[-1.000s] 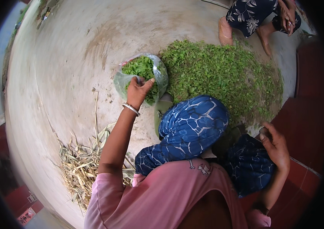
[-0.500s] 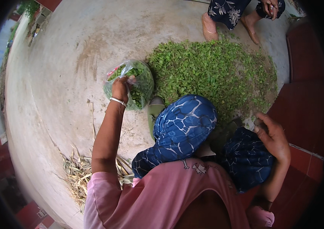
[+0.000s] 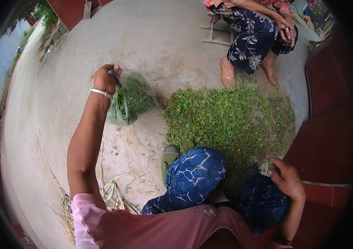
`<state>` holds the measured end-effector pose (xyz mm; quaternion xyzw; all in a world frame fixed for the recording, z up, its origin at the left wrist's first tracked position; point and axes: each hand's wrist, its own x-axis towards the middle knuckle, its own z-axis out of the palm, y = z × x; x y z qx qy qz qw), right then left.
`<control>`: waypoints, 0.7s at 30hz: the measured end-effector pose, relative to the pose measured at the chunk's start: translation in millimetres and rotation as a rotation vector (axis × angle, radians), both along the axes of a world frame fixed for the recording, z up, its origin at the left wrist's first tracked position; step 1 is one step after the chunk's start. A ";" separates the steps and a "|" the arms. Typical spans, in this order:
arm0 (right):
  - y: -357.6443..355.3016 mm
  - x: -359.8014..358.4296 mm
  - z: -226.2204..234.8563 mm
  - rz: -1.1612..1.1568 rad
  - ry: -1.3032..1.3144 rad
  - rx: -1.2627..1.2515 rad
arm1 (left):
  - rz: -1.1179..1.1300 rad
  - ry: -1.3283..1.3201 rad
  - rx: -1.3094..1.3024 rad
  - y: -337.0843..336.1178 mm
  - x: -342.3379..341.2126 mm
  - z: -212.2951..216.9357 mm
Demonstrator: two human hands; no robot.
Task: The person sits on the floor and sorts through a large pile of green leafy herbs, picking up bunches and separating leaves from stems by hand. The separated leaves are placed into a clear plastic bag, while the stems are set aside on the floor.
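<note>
Plastic bag (image 3: 131, 99) of green leaves, hanging lifted above the concrete floor (image 3: 172, 37), left of the leaf pile (image 3: 230, 120).

Left hand (image 3: 106, 79) is pinching the gathered mouth of the bag in a closed fist, arm reaching out, a bangle (image 3: 101, 93) sitting at the wrist. Right hand (image 3: 286, 180) is lying loosely curled on the blue-patterned knee (image 3: 263, 203), holding nothing visible. A seated person (image 3: 259, 29) is resting nearby; dry stalks (image 3: 110, 195) are lying beside the wearer. Judged good practice: keeping the mouth bunched tight and the bag hanging upright, so no leaves are spilling.
</note>
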<state>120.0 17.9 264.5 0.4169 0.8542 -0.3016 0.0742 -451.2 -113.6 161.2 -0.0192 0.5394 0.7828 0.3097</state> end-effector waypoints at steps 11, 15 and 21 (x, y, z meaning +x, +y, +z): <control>25.2 -5.4 -15.7 0.054 -0.048 0.016 | 0.049 0.073 0.025 112.6 -44.7 8.9; 32.7 -22.7 -14.3 0.055 -0.114 0.020 | 0.088 0.027 0.079 166.4 -54.2 -9.1; 43.5 -50.4 -12.9 0.081 -0.182 -0.097 | 0.093 0.194 -0.095 190.8 -66.2 -110.4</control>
